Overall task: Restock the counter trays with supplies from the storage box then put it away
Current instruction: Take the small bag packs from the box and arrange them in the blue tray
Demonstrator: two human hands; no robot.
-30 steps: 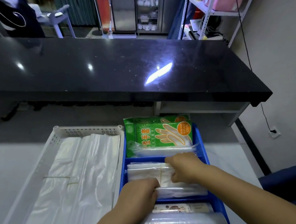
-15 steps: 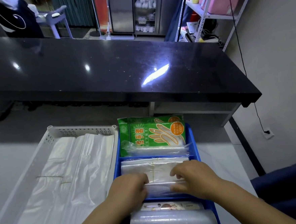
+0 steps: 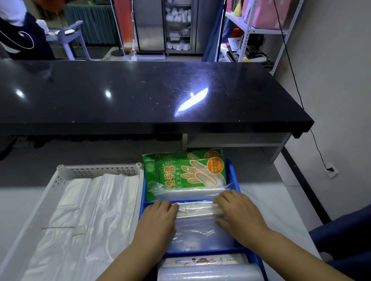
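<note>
Two hands are down flat in the middle compartment of the blue plastic divided tray (image 3: 199, 252). The left hand (image 3: 156, 224) lies palm-down on the left end of a stack of clear plastic bags (image 3: 197, 227), and the right hand (image 3: 240, 213) is spread on the right end. Fingers on both are fairly straight and press on the plastic rather than gripping it. The bags lie level between them and fill that compartment, with a thin yellow band crossing their far edge.

One compartment further out, green printed packets of disposable gloves (image 3: 182, 173) stand leaning back against the far wall. In the near compartment, close to the wrists, sits a roll of clear film (image 3: 207, 279) with a long printed packet (image 3: 201, 261) tucked just behind it.

Immediately left, touching the blue tray's side, is the white perforated plastic tray (image 3: 94, 169), filled with flat white plastic bags (image 3: 86, 213). Both trays sit on the pale bench (image 3: 9, 207).

Beyond them rises a black glossy raised top (image 3: 133, 95) catching ceiling lights. Further back there is a glass-door cabinet (image 3: 178, 20) and, to the right, a metal shelving rack (image 3: 258, 28) carrying pink bags.
</note>
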